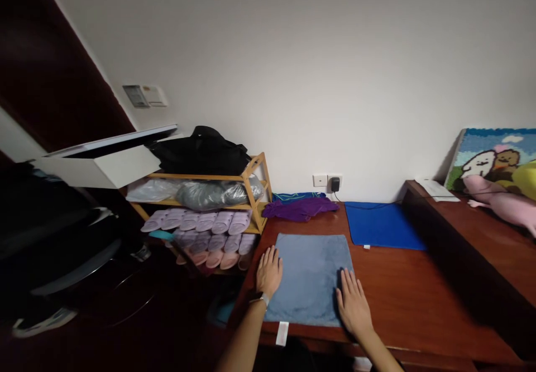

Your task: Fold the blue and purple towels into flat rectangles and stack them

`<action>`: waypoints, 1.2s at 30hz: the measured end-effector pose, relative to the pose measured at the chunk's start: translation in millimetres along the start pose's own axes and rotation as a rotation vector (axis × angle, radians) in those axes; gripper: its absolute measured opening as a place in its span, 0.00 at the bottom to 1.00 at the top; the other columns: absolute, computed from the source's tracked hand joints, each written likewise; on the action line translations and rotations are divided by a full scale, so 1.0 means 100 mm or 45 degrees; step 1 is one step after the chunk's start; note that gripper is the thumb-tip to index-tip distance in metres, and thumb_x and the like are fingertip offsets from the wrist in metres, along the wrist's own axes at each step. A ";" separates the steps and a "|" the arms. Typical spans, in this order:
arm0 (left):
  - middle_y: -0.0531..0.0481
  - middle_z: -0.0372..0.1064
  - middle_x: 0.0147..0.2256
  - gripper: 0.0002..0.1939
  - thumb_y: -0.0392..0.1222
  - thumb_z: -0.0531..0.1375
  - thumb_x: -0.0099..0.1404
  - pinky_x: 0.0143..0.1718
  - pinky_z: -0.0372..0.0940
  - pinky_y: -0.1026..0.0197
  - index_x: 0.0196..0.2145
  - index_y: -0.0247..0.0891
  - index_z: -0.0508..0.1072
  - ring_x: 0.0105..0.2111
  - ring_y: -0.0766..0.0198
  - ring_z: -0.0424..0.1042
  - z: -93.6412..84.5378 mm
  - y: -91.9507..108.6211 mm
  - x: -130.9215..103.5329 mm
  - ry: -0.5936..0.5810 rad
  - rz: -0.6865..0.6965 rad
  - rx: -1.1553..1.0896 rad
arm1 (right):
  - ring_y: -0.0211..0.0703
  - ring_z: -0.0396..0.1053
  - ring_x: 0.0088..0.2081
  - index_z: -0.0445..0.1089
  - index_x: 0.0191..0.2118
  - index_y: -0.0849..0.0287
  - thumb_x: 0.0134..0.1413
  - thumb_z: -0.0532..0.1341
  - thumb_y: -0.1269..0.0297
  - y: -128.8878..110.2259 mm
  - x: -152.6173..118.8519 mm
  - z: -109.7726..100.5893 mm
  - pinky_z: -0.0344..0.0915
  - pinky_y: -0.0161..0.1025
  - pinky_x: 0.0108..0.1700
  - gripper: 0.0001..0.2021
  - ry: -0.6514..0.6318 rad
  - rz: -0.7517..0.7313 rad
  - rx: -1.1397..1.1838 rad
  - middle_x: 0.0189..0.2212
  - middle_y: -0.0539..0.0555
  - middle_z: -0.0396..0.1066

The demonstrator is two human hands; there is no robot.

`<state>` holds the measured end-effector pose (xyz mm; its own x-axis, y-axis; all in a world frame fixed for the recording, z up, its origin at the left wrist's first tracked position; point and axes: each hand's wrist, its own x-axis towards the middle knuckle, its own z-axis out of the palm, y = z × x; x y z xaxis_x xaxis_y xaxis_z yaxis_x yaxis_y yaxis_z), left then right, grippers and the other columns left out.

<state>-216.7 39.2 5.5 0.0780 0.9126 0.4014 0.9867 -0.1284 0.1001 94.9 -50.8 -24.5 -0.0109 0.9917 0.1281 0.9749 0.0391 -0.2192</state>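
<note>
A grey-blue cloth (310, 277) lies spread flat on the reddish-brown wooden table (402, 299), its white tag (282, 333) hanging over the near edge. My left hand (269, 271) rests flat along the cloth's left edge, fingers stretched forward. At the right edge my right hand (354, 301) lies palm down, its fingers extended and slightly apart. Neither hand grips anything. Beyond and to the right, a bright blue cloth (383, 225) is laid flat. A crumpled purple cloth (301, 209) sits at the back left, partly over a darker blue one (293, 196).
Left of the table stands a wooden rack (255, 193) with lilac slippers (205, 221), plastic-wrapped bundles and a black bag (203, 151). A black plug (335, 184) is in the wall socket. On the right are a pink plush toy (502, 201) and a picture (489, 157). A person's shoe (46, 323) shows lower left.
</note>
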 end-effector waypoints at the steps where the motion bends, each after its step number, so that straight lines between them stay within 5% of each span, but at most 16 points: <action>1: 0.38 0.63 0.66 0.27 0.45 0.43 0.76 0.68 0.54 0.46 0.61 0.32 0.71 0.67 0.50 0.59 -0.05 0.09 -0.05 0.019 0.030 -0.013 | 0.49 0.39 0.74 0.47 0.73 0.65 0.70 0.39 0.51 0.01 -0.13 0.02 0.38 0.49 0.73 0.33 -0.021 0.004 0.006 0.74 0.54 0.40; 7: 0.50 0.56 0.70 0.26 0.52 0.44 0.77 0.70 0.51 0.48 0.68 0.47 0.61 0.70 0.57 0.53 -0.21 0.48 -0.65 -0.102 0.294 -0.088 | 0.49 0.39 0.74 0.46 0.73 0.67 0.70 0.40 0.52 -0.02 -0.31 -0.09 0.39 0.50 0.73 0.34 -0.090 0.031 0.029 0.73 0.55 0.39; 16: 0.47 0.47 0.72 0.32 0.55 0.41 0.77 0.70 0.50 0.46 0.72 0.42 0.51 0.71 0.55 0.49 -0.26 -0.24 -1.22 -0.319 0.025 0.066 | 0.49 0.38 0.74 0.46 0.73 0.66 0.69 0.40 0.53 -0.05 -0.32 -0.27 0.37 0.53 0.73 0.33 -0.123 0.046 0.056 0.73 0.56 0.40; 22: 0.44 0.51 0.71 0.31 0.52 0.42 0.76 0.70 0.51 0.44 0.71 0.38 0.53 0.71 0.54 0.51 -0.43 -0.24 -1.32 -0.267 0.008 0.086 | 0.48 0.38 0.74 0.47 0.73 0.64 0.71 0.40 0.51 -0.07 -0.64 -0.25 0.39 0.50 0.74 0.33 -0.077 -0.082 0.124 0.73 0.54 0.40; 25: 0.43 0.53 0.70 0.29 0.51 0.42 0.77 0.70 0.51 0.44 0.71 0.39 0.55 0.71 0.54 0.51 -0.53 0.13 -1.28 -0.133 0.098 0.025 | 0.48 0.39 0.74 0.49 0.73 0.62 0.71 0.40 0.50 -0.10 -0.83 -0.15 0.40 0.50 0.74 0.32 -0.049 -0.108 0.145 0.73 0.53 0.41; 32: 0.51 0.48 0.72 0.27 0.53 0.40 0.78 0.71 0.50 0.43 0.71 0.51 0.54 0.72 0.55 0.48 -0.39 1.70 -1.08 -0.283 0.463 -0.261 | 0.51 0.37 0.74 0.54 0.71 0.60 0.70 0.41 0.55 -0.10 -0.86 -0.13 0.38 0.54 0.73 0.29 -0.088 -0.124 0.135 0.73 0.55 0.43; 34: 0.51 0.50 0.72 0.27 0.53 0.40 0.78 0.70 0.50 0.41 0.70 0.54 0.55 0.71 0.55 0.49 -0.30 1.84 -1.03 -0.322 0.456 -0.277 | 0.51 0.36 0.74 0.54 0.71 0.59 0.70 0.42 0.57 -0.05 -0.83 -0.14 0.38 0.55 0.73 0.29 -0.112 -0.138 0.109 0.73 0.55 0.42; 36: 0.52 0.51 0.72 0.27 0.55 0.40 0.78 0.70 0.50 0.41 0.70 0.55 0.55 0.71 0.54 0.50 -0.25 1.74 -1.00 -0.368 0.436 -0.254 | 0.51 0.37 0.74 0.52 0.72 0.58 0.71 0.41 0.55 0.01 -0.81 -0.16 0.39 0.55 0.73 0.29 -0.110 -0.119 0.084 0.73 0.55 0.41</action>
<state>-56.2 -84.4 5.4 0.4576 0.8716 0.1757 0.8530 -0.4861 0.1901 100.0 -132.8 -19.7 -0.1226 0.9902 0.0675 0.9522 0.1365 -0.2734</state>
